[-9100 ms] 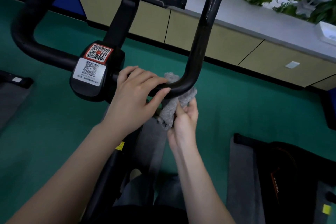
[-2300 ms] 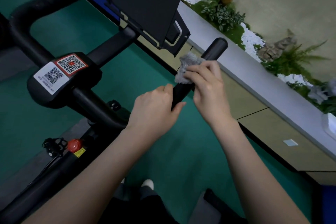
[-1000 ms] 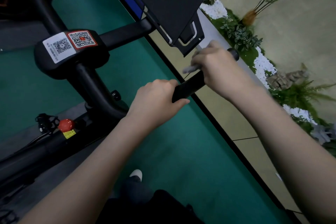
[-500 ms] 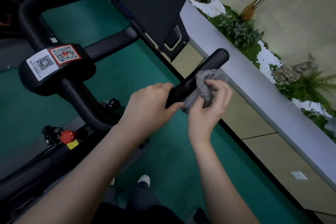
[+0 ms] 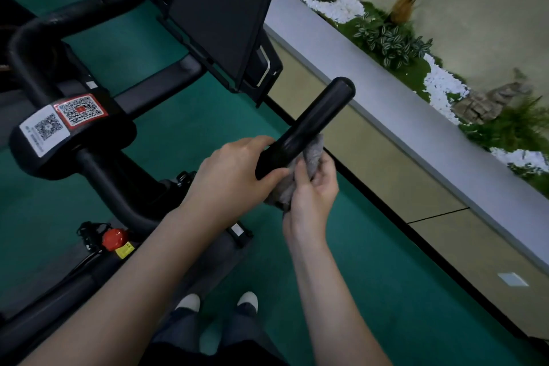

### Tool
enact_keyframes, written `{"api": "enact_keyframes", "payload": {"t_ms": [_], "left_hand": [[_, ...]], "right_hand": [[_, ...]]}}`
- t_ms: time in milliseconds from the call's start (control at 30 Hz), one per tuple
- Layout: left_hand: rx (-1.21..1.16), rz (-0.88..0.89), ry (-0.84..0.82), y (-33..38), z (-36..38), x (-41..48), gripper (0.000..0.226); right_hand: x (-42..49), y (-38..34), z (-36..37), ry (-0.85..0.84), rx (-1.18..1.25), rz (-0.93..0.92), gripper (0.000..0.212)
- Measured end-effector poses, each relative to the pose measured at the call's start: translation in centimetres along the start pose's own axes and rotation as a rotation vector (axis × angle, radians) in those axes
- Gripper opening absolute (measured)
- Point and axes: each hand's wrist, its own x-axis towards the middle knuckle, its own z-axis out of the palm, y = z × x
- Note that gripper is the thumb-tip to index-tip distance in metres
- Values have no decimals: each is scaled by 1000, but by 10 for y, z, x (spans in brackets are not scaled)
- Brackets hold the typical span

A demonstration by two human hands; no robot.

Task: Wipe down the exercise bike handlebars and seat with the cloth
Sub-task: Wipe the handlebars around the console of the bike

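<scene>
Your left hand (image 5: 234, 175) is wrapped around the black handlebar (image 5: 315, 122), with the fingers over the top and the thumb under it. It sits low on the arm that sticks out to the right. I think you hold it there so the bike does not wobble while you rub.

Your right hand (image 5: 316, 196) is just below the bar, with its fingers curled round the grey cloth (image 5: 283, 192). The cloth is bunched up and pressed against the underside of the bar, right beside your left thumb. That is a good spot for cleaning the part you cannot see from above. The far tip of the bar is bare.

Further out, the middle block carries two square code stickers (image 5: 59, 119), and a dark screen (image 5: 219, 18) stands above it. A red knob (image 5: 114, 239) sits lower on the frame. Neither hand is on the left side of the handlebar, and the seat is not in view — so I judge there is plenty left to wipe. Your shoes (image 5: 190, 301) stand on the green floor (image 5: 386, 291).
</scene>
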Motion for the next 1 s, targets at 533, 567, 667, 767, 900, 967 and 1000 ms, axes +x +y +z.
{"api": "enact_keyframes", "payload": {"t_ms": [533, 567, 667, 767, 900, 967, 1000], "left_hand": [[58, -65, -19, 9, 5, 17, 44], [58, -64, -16, 9, 6, 18, 44], [52, -64, -12, 7, 7, 15, 46], [69, -53, 1, 5, 8, 13, 45], [53, -43, 16, 5, 10, 15, 41], [46, -39, 24, 4, 10, 15, 41], [36, -39, 28, 3, 10, 15, 41]], "right_hand": [[38, -39, 8, 80, -85, -141, 26], [41, -42, 9, 79, -101, -164, 26], [33, -44, 5, 94, -236, -320, 25], [32, -48, -5, 63, -454, -675, 28], [39, -58, -4, -285, -879, -1196, 29], [40, -62, -1, -470, -1055, -1272, 29], [42, -65, -1, -536, -1117, -1285, 29]]}}
